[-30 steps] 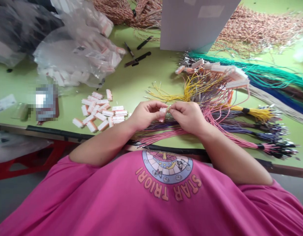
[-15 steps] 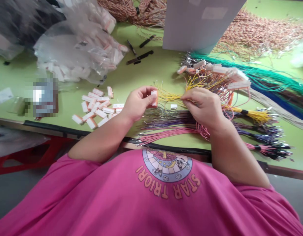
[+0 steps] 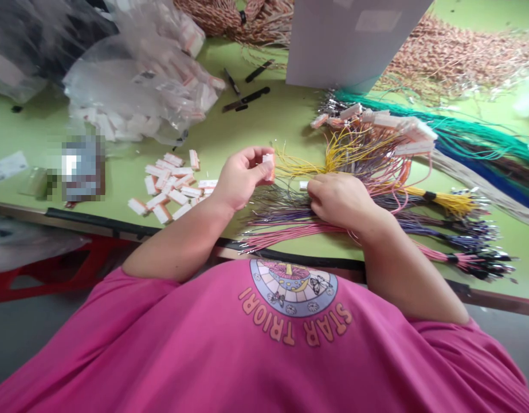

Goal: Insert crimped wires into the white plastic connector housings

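Note:
My left hand (image 3: 241, 176) holds a small white connector housing (image 3: 268, 164) upright between thumb and fingers, just left of the yellow wire bundle (image 3: 316, 167). My right hand (image 3: 339, 201) rests knuckles-up on the purple and grey wires (image 3: 281, 207), its fingertips pinched down among them; what they grip is hidden. A small white piece (image 3: 304, 185) lies on the green table beside the right thumb. Pink wires (image 3: 285, 235) run along the near table edge.
Loose white connectors (image 3: 169, 186) lie scattered left of my left hand. Clear bags of connectors (image 3: 135, 97) sit at the back left. Finished harnesses with white plugs (image 3: 388, 129), green and blue wire bundles (image 3: 483, 143), a white box (image 3: 354, 40) and black tools (image 3: 245, 98) fill the back.
My hands parted: the left lifted away with the connector and stays raised. My right hand went to the yellow wires, then dropped toward me onto the purple and grey wires.

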A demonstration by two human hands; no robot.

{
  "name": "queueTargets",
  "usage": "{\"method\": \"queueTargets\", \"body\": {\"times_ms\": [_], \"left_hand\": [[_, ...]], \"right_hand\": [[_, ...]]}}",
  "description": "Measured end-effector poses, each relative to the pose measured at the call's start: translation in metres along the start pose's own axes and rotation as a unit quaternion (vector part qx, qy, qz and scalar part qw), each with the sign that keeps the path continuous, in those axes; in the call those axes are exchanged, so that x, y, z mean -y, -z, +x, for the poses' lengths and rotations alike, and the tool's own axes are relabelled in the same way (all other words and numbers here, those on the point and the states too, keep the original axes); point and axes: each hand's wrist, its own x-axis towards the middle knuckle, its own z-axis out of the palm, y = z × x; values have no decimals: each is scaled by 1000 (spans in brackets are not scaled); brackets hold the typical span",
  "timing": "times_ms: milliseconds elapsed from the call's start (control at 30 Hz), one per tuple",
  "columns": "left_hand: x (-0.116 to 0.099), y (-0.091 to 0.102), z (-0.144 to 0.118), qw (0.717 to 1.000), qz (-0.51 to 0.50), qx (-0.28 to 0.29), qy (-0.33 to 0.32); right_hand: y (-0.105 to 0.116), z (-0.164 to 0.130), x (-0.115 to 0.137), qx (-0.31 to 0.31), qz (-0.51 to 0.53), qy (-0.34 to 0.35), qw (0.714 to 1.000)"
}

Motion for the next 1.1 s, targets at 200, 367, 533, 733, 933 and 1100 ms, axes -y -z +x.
{"method": "queueTargets", "body": {"times_ms": [200, 367, 533, 733, 933, 1100], "left_hand": [[1, -1, -1, 1000, 26, 13, 10], [0, -4, -2, 998, 12, 34, 49], [3, -2, -1, 998, 12, 41, 55], [2, -4, -2, 998, 23, 36, 44], [-2, -5, -10, 994, -32, 82, 65], [-3, -8, -15, 973, -95, 170, 125]], "right_hand": [[10, -2, 9, -4, 81, 11, 997], [7, 1, 20, 21, 36, -36, 998], [15, -7, 4, 14, 2, -117, 993], [25, -14, 0, -39, 222, 4, 974], [11, -11, 34, -41, 281, 149, 947], [3, -8, 30, -135, 287, 58, 947]]}}
